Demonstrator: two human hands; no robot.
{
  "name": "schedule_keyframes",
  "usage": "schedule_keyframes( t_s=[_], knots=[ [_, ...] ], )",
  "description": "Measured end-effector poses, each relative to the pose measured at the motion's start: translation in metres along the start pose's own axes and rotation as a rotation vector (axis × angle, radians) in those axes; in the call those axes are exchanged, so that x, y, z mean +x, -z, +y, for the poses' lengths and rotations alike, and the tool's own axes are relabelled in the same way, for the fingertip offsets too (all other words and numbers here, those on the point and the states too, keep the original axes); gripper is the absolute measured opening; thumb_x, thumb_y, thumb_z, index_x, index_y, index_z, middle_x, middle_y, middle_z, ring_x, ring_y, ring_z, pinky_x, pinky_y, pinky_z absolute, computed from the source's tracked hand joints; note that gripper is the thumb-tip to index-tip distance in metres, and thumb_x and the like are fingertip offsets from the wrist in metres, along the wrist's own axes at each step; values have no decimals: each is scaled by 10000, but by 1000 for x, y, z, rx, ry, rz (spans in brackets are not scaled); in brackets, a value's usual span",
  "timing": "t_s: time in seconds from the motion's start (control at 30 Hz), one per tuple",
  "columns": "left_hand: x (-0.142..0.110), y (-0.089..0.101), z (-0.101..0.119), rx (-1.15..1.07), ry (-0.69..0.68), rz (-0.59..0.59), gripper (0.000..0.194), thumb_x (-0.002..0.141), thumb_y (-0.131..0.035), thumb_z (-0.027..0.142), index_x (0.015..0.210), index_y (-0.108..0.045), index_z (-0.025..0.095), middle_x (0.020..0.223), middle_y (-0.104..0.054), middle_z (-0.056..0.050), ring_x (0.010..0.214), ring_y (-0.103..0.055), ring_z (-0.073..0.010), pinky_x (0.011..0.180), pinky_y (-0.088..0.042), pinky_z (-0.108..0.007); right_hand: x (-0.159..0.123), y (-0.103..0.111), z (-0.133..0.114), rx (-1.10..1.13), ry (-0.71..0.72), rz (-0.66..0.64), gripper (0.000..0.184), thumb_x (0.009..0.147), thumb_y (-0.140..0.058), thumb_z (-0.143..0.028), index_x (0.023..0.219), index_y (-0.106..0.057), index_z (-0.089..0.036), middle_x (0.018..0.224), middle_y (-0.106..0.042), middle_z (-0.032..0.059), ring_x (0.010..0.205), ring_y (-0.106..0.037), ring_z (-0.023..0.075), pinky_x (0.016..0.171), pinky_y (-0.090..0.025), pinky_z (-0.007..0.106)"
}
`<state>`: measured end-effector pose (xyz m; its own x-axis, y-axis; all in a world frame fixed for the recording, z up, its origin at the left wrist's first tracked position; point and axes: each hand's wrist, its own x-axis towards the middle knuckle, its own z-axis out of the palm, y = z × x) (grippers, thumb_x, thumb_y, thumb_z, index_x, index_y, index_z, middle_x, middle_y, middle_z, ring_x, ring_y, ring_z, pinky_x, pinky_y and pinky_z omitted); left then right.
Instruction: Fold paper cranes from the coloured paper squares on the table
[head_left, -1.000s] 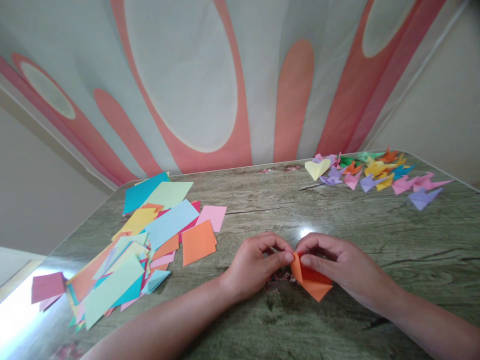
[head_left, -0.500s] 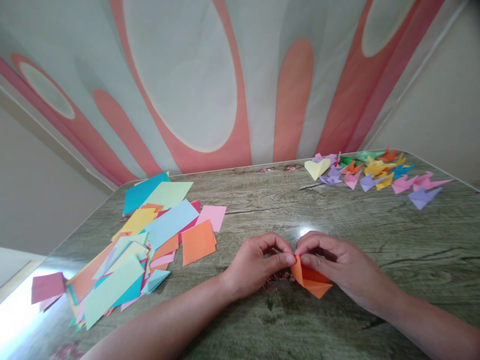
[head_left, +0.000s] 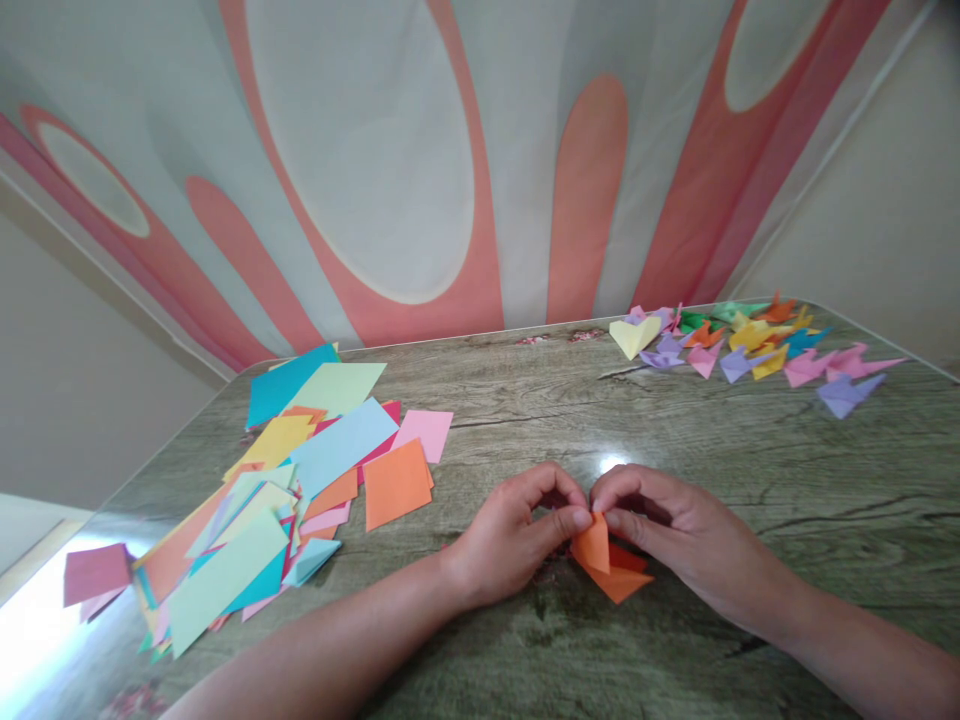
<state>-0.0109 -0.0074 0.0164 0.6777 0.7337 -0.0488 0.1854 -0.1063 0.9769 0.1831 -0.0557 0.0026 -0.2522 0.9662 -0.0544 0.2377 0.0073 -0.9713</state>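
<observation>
A partly folded piece of orange origami paper [head_left: 611, 572] hangs between my two hands, low over the front middle of the table. My left hand [head_left: 525, 530] pinches its upper left edge between thumb and forefinger. From the other side, my right hand [head_left: 667, 515] pinches the top close by, so the fingertips of both hands almost meet. Below the fingers, a flat flap faces me and a pointed fold sticks out to the lower right. The fingertips cover the very top of the paper.
Loose coloured paper sheets [head_left: 232, 580] lie in a spread pile on the left of the wood-patterned table [head_left: 510, 410]. Several folded paper cranes [head_left: 739, 345] and a pale yellow paper heart [head_left: 634, 338] sit at the back right. A patterned curtain [head_left: 517, 250] hangs behind.
The orange paper has turned between my fingers, and its front flap now faces me more broadly. Its lower point has shifted slightly left. Both hands stay in nearly the same place.
</observation>
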Motion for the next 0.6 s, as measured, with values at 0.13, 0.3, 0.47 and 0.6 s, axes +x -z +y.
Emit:
schedule_keyframes(
  t_s=[0.13, 0.3, 0.47, 0.6],
  knots=[
    [0, 1, 1, 39, -7, -4, 165, 895, -556, 310, 855, -552, 149, 806, -560, -9, 730, -493, -113, 670, -394, -214, -1, 1, 0, -6, -3, -7, 204, 908, -533, -442, 895, -607, -253, 815, -601, -16, 737, -566, 145, 664, -458, 263],
    [-2, 5, 4, 198, -91, 14, 157, 917, -525, 297, 851, -538, 155, 851, -593, -27, 779, -529, -129, 723, -417, -241, -3, 2, -6, -41, 28, -4, 203, 913, -519, -428, 974, -611, -258, 858, -638, -3, 767, -600, 155, 697, -497, 275],
    [-5, 6, 5, 347, -157, -28, 113, 923, -510, 256, 876, -533, 156, 885, -608, -41, 809, -550, -139, 740, -432, -257, -3, -1, -5, -276, 129, 70, 153, 888, -560, -388, 872, -645, -263, 808, -647, -6, 735, -594, 161, 680, -481, 287],
    [-7, 4, 5, 433, -190, -33, 101, 933, -483, 239, 903, -532, 156, 896, -600, -50, 826, -552, -149, 750, -439, -271, -3, -3, 0, -341, 217, 87, 119, 904, -549, -322, 854, -635, -257, 799, -662, -8, 736, -616, 157, 693, -478, 288]
  ],
)
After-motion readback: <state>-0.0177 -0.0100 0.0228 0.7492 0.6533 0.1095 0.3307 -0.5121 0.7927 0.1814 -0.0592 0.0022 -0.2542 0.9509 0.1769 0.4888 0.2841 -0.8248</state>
